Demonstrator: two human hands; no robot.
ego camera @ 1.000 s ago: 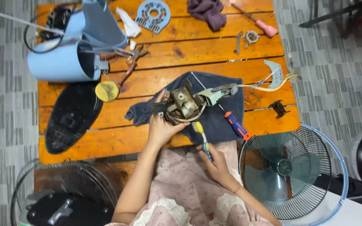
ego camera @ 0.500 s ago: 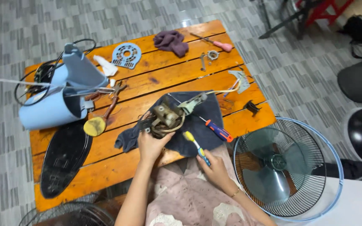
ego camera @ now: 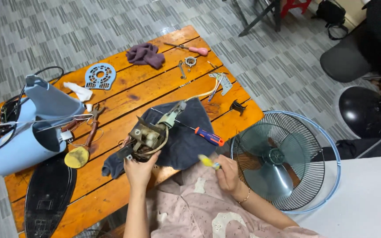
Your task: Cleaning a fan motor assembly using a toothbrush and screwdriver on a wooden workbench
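Gripping the near edge of the fan motor (ego camera: pixel 145 137), the left hand (ego camera: pixel 139 169) has its fingers curled up against the underside of the greasy block, thumb side pressed to its lower left corner, and the motor sits tilted on the dark cloth (ego camera: pixel 186 136) near the front edge of the orange slatted table (ego camera: pixel 164 94). Over at four o'clock from the motor, the right hand (ego camera: pixel 228 174) is closed around a small yellow-handled screwdriver (ego camera: pixel 209 162), fingers wrapped tight, the tool held off the table above the person's lap. Risk one, by the look of it: the motor is propped on one hand only, on soft cloth close to the table edge, so a slip of that grip could roll it toward the lap. Loose wires (ego camera: pixel 133 147) loop out at its seven o'clock side, and a twist of the block could snag or strain them. At three o'clock from the motor lies a red and blue screwdriver (ego camera: pixel 201 132), its shaft running under the motor's bracket; nudging the block could flick it off the edge. Further out, the caged fan head (ego camera: pixel 283 161) stands just beside the right elbow at four o'clock, and a wide swing of that arm could knock it.
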